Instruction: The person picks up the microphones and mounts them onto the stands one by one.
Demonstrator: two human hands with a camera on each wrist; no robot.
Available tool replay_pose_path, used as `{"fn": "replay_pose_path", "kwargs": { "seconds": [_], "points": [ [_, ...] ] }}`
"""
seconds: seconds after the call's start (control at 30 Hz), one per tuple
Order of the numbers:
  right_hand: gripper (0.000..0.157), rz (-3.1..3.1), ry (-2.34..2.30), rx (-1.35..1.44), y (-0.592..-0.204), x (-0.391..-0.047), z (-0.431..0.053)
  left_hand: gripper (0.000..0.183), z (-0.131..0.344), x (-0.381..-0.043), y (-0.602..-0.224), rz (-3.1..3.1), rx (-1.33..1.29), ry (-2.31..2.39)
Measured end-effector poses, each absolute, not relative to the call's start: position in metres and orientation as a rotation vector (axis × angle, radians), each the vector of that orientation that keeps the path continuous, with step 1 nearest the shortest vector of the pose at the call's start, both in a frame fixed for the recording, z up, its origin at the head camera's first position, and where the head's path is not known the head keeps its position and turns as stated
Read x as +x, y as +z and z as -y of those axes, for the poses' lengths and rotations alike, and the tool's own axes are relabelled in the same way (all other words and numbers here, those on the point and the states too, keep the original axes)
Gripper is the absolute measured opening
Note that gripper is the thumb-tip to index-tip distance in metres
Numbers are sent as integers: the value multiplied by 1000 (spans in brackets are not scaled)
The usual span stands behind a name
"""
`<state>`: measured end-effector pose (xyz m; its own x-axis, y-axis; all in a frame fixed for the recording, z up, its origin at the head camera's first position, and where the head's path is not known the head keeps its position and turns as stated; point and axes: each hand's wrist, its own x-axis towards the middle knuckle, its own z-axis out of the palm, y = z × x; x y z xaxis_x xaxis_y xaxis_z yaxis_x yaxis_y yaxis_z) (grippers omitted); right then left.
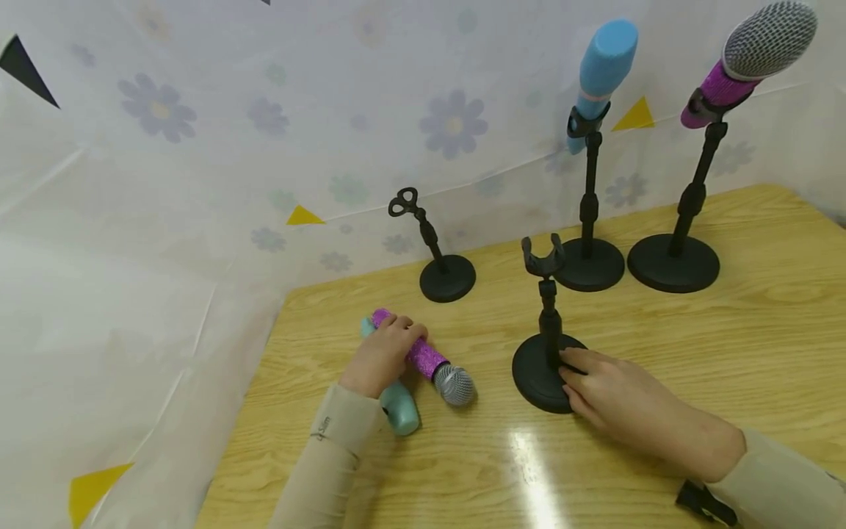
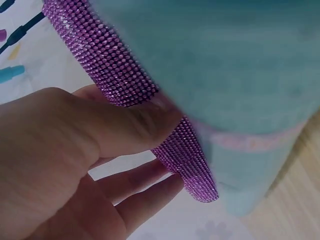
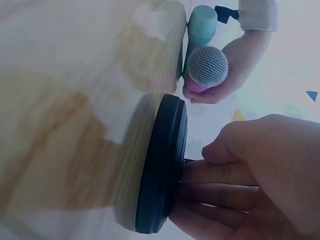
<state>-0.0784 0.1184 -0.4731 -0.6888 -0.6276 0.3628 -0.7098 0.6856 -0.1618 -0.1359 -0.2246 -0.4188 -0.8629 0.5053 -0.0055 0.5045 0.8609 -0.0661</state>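
There, left grip (image 1: 383, 351) clasped a silver-headed, glittery purple microphone (image 1: 427, 358), and right grip (image 1: 611, 393), unclenched, touched a round-based black stand (image 1: 550, 325)!

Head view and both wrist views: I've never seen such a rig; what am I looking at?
No machine here: just a person's left hand and right hand. The wide picture comes from a head-worn camera, the close ones from a camera on each wrist. On the table, two stands hold a blue microphone and a purple microphone. A front stand and a back-left stand hold none. The left hand grips another purple microphone beside a teal microphone; the right hand touches the front stand's base.
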Motion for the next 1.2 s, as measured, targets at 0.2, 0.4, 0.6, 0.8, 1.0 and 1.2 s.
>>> {"fn": "replay_pose_path", "kwargs": {
  "seconds": [0.2, 0.4, 0.6, 0.8, 1.0, 1.2],
  "points": [
    [22, 2621, 426, 1065, -472, -78, -118, 34, 224, -136, -412, 2840, -895, 45],
    [23, 2620, 420, 1074, -473, -78, -118, 36, 217, -138, -404, 2804, -928, -30],
    [23, 2629, 410, 1067, -472, -78, -119, 40, 202, -138, -393, 2740, -966, -129],
    [23, 2647, 420, 1062, -471, -78, -119, 39, 186, -136, -380, 2672, -926, -276],
    [23, 2643, 416, 1064, -472, -78, -120, 42, 165, -134, -364, 2627, -841, -491],
    [23, 2648, 415, 1060, -471, -78, -119, 40, 145, -134, -351, 2486, -885, -616]
  ]
}}
